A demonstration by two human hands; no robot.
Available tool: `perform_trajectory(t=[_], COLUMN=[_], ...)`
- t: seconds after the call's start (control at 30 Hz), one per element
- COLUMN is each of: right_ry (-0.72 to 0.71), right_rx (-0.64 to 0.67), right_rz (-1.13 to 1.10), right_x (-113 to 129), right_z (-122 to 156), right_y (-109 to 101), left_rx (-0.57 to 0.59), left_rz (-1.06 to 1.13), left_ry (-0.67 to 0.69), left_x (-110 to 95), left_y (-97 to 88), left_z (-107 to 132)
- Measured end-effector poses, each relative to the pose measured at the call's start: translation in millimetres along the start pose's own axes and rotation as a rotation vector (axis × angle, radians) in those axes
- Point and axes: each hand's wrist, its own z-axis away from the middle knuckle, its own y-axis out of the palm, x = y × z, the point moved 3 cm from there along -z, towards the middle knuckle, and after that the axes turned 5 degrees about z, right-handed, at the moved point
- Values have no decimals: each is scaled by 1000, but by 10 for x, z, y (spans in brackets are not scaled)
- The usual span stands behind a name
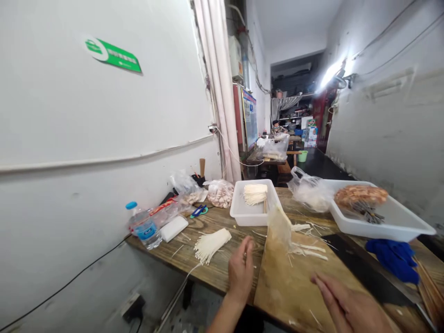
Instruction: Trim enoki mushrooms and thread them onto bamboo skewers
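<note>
My left hand is over the table's front edge, left of the wooden cutting board, with its fingers curled together; what they hold, if anything, I cannot make out. My right hand is above the board's right front part, thumb and fingers pressed together, their contents hidden. Loose enoki strands and a clear plastic wrapper lie at the board's back. A fanned bunch of enoki mushrooms rests on the table to the left. Beside the board lies a large dark-bladed knife.
A white tray holds enoki with a stick. Another white tray holds reddish skewered food. Nearby are a blue cloth, bamboo skewers, a water bottle and several plastic bags. A person sits far back.
</note>
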Motion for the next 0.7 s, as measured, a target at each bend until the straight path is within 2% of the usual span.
perform_trajectory(t=[0.13, 0.23, 0.4, 0.53, 0.7], right_ry=[67, 176, 262, 321, 439], right_rx=[45, 194, 340, 435, 489], right_rz=[46, 66, 160, 192, 170], right_x=[-303, -554, -847, -975, -1097], right_z=[-569, -943, -1415, -1688, -1912], right_y=[245, 600, 1259, 1753, 2196], left_rx=[69, 94, 98, -7, -172], left_rz=[-29, -31, -97, -177, -293], left_ry=[202, 360, 481, 613, 709], left_x=[30, 24, 108, 162, 172], left_y=[225, 354, 446, 517, 569], left_z=[200, 270, 239, 238, 240])
